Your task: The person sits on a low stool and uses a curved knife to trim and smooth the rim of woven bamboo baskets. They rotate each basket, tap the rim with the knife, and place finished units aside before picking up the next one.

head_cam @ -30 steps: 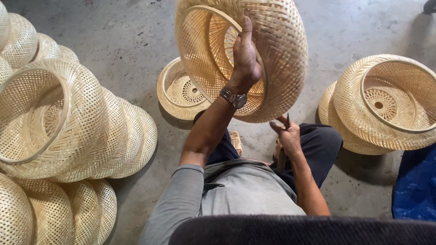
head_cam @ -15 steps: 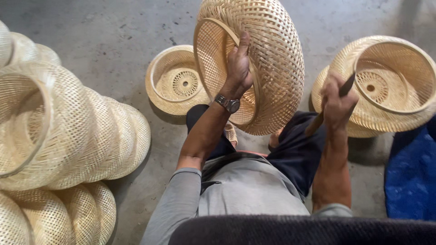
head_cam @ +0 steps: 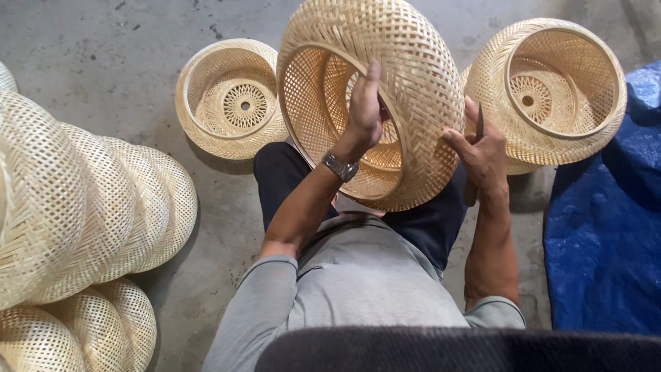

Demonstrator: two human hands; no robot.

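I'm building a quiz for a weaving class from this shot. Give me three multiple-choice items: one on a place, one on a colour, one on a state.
1. Where is the left hand?
A. Flat on the floor
B. On the rim of the woven shade, fingers reaching inside
C. On the blue tarp

2. What colour is the tarp on the right?
A. Blue
B. Red
C. Green

3. How is the shade in hand placed?
A. Lying flat on the floor
B. Stacked in the pile on the left
C. Lifted and tilted on its side, opening toward the person

Answers: B, the thumb and fingers sit at the inner ring; A, the sheet is plainly blue; C, both hands hold it up over the lap, the right hand against its outer wall with a thin dark tool.
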